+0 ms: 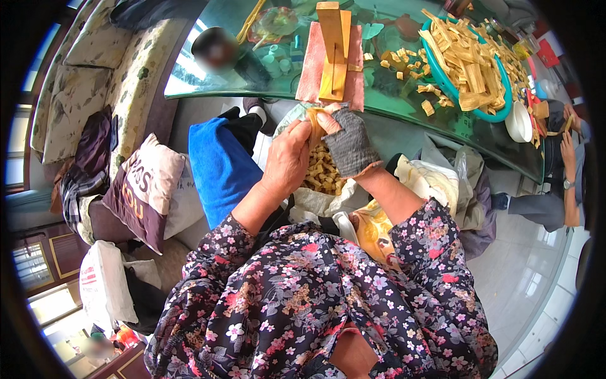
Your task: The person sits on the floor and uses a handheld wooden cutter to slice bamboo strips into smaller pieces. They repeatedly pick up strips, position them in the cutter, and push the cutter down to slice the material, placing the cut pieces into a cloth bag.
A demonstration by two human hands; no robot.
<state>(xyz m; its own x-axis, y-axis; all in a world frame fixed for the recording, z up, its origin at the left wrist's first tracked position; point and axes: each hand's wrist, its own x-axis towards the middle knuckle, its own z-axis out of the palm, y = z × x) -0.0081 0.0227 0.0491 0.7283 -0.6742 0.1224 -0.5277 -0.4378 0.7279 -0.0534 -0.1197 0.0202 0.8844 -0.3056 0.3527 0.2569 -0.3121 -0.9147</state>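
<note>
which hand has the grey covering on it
The right hand: the grey covering wraps around it but leaves its thumb showing, while the left hand is bare.

1. Loose fabric top (303,290): black, strewn with pink, white and red blossoms.
2. Knitted fingerless glove (352,145): dark grey.
3. Thin strip (314,117): warm amber, to my eye.
4. Towelling cloth (310,69): salmon pink; upright wooden stand (332,79): honey-orange.
5. Round plastic basket (505,95): teal; its flat pieces (467,60): straw yellow.
6. Draped soft cloth (221,170): bright blue.
7. Padded sofa (79,104): cream with dark floral sprigs.
</note>
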